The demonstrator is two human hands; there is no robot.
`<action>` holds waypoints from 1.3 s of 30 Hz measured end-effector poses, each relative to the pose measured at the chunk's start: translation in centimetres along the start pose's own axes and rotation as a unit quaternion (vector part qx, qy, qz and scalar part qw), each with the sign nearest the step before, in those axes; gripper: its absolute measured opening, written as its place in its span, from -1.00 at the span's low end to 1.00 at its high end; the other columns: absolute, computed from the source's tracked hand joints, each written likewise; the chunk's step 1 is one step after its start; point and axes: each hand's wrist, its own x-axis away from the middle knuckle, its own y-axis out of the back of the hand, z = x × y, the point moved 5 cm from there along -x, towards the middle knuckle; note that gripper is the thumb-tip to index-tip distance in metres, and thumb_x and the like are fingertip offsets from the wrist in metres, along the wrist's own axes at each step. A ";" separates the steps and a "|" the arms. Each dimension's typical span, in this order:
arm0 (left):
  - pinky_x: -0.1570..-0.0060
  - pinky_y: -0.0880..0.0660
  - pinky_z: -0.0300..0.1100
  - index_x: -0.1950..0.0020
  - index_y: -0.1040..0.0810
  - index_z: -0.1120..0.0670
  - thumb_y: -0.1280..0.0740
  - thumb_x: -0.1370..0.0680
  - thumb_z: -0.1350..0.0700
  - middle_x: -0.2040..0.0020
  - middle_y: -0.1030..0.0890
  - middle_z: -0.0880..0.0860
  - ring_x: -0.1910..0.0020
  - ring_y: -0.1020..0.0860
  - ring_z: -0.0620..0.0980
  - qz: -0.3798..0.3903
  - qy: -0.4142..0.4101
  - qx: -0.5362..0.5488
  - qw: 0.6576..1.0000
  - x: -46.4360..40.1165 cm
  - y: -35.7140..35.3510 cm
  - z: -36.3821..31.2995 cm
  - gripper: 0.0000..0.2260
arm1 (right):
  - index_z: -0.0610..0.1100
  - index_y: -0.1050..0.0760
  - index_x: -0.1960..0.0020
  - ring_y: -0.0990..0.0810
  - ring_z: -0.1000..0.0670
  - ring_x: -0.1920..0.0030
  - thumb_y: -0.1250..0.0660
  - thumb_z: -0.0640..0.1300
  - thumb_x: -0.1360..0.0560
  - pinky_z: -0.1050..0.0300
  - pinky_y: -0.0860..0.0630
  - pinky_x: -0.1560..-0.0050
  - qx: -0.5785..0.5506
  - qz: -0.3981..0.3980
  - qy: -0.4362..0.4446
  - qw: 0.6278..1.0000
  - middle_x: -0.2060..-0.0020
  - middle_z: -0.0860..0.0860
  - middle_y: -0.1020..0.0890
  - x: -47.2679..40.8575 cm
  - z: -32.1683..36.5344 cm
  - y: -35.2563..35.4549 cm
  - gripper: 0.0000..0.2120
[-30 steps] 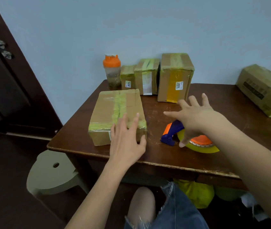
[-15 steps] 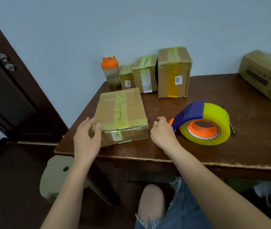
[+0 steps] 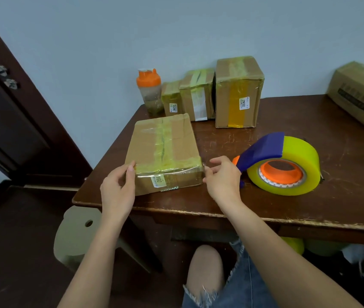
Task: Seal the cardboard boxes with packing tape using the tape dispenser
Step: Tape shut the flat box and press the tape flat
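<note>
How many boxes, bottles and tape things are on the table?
Cardboard boxes: 5 (flat box, small box, middle box, tall box, far-right box)
Shaker bottles: 1
Tape dispensers: 1
Total: 7

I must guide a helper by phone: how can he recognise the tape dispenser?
On the dark brown wooden table, look right of the flat cardboard box. The tape dispenser is the only round thing: yellow roll, orange core, blue cover.
</note>
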 end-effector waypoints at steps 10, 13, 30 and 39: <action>-0.39 -0.34 -0.07 -0.33 -0.56 0.00 -0.17 -0.67 0.01 -0.34 -0.52 -0.06 -0.34 -0.41 -0.14 -0.004 0.004 0.006 1.000 0.4 -0.4 0.5 -0.70 | -0.13 -0.50 -0.20 -0.63 -0.01 0.09 -0.30 -0.25 -0.57 0.15 -0.59 0.08 0.119 0.018 0.039 0.992 -0.09 -0.09 -0.56 0.1 0.0 -0.2 -0.78; -0.36 -0.18 -0.18 -0.35 -0.54 -0.06 -0.17 -0.66 -0.01 -0.47 -0.37 -0.06 -0.46 -0.26 -0.15 -0.013 -0.016 -0.024 1.000 0.7 -0.2 0.2 -0.71 | -0.14 -0.51 -0.26 -0.51 0.11 -0.02 -0.20 -0.32 -0.59 0.36 -0.41 0.02 0.127 -0.049 0.148 0.980 -0.18 -0.05 -0.49 0.8 2.3 0.8 -0.71; -0.38 -0.32 -0.13 -0.03 -0.67 -0.07 -0.40 -0.54 0.10 -0.12 -0.63 -0.07 -0.38 -0.34 -0.25 -0.022 -0.041 0.142 0.989 0.9 -2.8 0.8 -0.88 | 0.05 -0.68 -0.02 -0.48 0.12 -0.01 -0.41 -0.03 -0.49 0.02 -0.41 -0.21 -0.027 0.004 0.327 0.945 0.13 0.20 -0.60 2.1 3.5 -4.0 -0.87; -0.36 -0.33 -0.25 0.02 -0.65 -0.12 -0.47 -0.46 0.23 -0.06 -0.61 -0.07 -0.35 -0.40 -0.14 -0.060 -0.090 0.152 0.982 0.8 -3.2 1.2 -0.75 | 0.06 -0.70 0.05 -0.40 0.07 -0.05 -0.45 0.14 -0.36 -0.15 -0.48 -0.04 -0.018 -0.027 0.340 0.940 0.12 0.16 -0.59 1.8 3.0 -4.7 -0.76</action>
